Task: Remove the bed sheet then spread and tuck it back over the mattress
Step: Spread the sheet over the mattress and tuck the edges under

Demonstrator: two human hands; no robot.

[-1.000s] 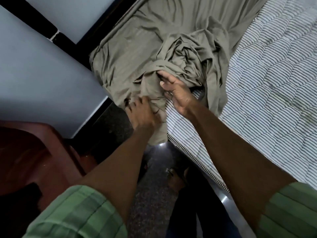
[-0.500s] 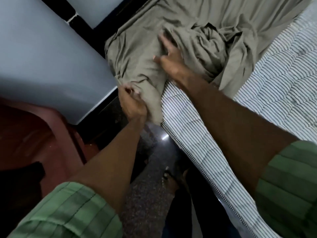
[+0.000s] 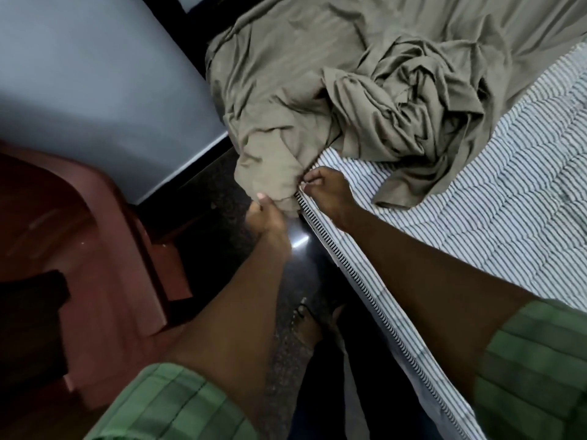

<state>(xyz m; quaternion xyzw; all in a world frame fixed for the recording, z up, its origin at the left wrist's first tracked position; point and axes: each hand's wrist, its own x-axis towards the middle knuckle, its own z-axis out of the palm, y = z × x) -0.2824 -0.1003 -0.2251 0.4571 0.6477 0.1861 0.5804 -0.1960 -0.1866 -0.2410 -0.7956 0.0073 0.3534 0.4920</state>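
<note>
Now: both hands gripping sheet (image 3: 286,100) at mattress (image 3: 476,192) corner.
Left hand (image 3: 265,214) clutching hanging bunch; right hand (image 3: 328,193) pinching edge. Dark floor (image 3: 222,198), grey wall (image 3: 95,74), brown chair (image 3: 79,223) alongside.

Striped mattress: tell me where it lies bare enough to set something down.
The striped mattress lies bare right of the bunched olive-brown sheet, down to its piped edge. Crowded at the corner, where left hand and right hand grip sheet.

Bed sheet (image 3: 365,100) bunched on mattress (image 3: 476,223), chair (image 3: 95,249) left.
</note>
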